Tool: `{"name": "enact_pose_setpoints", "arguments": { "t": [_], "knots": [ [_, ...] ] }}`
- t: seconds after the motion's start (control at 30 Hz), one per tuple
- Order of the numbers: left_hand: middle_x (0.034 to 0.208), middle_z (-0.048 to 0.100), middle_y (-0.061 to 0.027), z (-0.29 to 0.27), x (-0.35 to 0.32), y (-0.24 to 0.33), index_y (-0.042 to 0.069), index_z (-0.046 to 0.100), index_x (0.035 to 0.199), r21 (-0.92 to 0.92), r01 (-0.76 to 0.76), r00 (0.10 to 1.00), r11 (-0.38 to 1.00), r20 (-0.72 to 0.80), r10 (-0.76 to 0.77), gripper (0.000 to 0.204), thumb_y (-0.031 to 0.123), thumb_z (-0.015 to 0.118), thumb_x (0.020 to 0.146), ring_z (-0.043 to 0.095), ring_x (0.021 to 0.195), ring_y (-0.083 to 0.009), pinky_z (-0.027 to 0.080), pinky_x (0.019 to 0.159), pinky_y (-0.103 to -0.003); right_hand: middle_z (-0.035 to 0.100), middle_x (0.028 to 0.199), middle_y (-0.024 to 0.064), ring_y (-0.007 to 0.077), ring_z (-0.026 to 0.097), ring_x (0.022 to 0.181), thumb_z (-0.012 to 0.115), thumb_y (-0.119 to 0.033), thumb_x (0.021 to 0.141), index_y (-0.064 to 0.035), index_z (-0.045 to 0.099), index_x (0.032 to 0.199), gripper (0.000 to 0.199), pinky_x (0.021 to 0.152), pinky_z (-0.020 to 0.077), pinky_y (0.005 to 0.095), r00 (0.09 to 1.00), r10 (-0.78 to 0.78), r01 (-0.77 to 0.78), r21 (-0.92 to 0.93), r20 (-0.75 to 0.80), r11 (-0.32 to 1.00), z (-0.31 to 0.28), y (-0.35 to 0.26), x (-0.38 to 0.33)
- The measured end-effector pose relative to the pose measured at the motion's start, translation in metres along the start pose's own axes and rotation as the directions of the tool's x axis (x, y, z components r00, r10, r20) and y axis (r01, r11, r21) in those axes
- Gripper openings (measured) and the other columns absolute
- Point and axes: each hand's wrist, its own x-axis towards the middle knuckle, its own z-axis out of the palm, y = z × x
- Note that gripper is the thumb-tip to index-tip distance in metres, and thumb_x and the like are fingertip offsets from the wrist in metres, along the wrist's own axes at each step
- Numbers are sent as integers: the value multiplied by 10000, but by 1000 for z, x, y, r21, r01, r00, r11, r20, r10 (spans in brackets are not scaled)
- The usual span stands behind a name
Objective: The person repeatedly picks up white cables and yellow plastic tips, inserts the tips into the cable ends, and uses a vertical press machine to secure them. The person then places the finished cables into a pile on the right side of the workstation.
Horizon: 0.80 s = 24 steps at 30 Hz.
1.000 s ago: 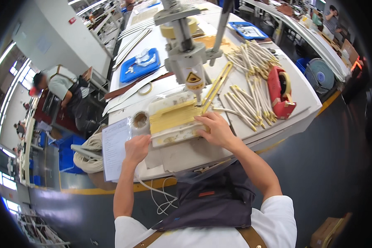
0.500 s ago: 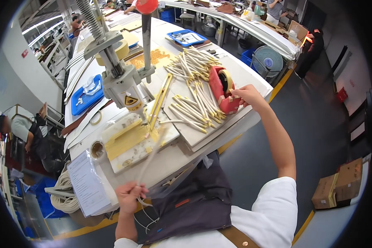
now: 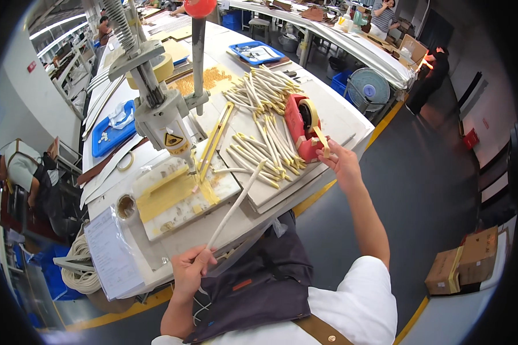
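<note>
Presently, the left hand (image 3: 193, 267) is gripping the lower part of a pale cord (image 3: 236, 205), its fingers clamping around it, and this cord is leaning up and to the right, before the pale slab (image 3: 227, 187). The right hand (image 3: 344, 167) is reaching to the red dispenser (image 3: 291, 118), its thumb and fingertips pinching together on a yellow tape strip (image 3: 322, 140); whether this strip is hanging free or joining the roll, I cannot tell.

As for the progress, many cords (image 3: 265, 150) with yellow ends are lying beside the dispenser, so I am judging that a good part is done. The held cord is showing yellow at its far tip; its near end is hiding in the fist, so I cannot tell its state. The strip and this cord are lying well apart, not yet joined.

About containers: the left blue tray (image 3: 120, 135) is containing crumpled white material and small white pieces, the far blue tray (image 3: 259, 62) is carrying something whitish, and the dispenser is holding a tape roll (image 3: 309, 111).
</note>
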Motion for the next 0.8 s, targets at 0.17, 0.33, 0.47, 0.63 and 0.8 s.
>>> {"name": "enact_pose_setpoints", "arguments": {
  "t": [0.17,0.33,0.47,0.63,0.8],
  "knots": [
    [761,704,-33,4,9,2,-41,745,1089,-26,5,1000,1000,31,-4,234,144,640,993,453,546,-30,340,500,-194,661,1238,217,204,683,1086,680,-156,971,131,697,1075,306,924,557,297,989,-149,145,-186,-9,972,-11,28,4],
    [803,717,-33,10,12,16,-48,734,1119,-56,58,996,997,69,-54,242,126,621,995,460,570,-28,346,516,-190,699,1220,191,138,636,1042,718,-129,927,77,753,843,225,871,464,260,961,-263,268,-493,82,828,-29,29,17],
    [824,726,-28,18,11,24,-41,732,1140,-56,62,994,996,89,-57,249,128,617,998,476,587,-27,373,527,-192,725,962,91,135,682,826,683,-141,960,84,736,1007,236,743,514,232,933,-318,249,-338,-166,907,-29,22,-20],
    [872,733,-26,26,6,23,-23,725,1176,-5,71,990,997,123,-70,251,124,616,1005,533,660,-29,435,573,-195,723,862,99,141,693,745,708,-83,930,10,714,872,109,658,551,265,845,-15,234,-345,535,909,74,5,-120],
    [909,737,-51,39,2,28,-18,724,1174,95,-15,992,995,125,3,233,101,626,999,626,762,-75,499,647,-226,670,642,59,104,661,541,777,-129,895,2,681,786,196,494,501,240,608,32,532,-437,793,726,127,20,-154]
  ]
}}
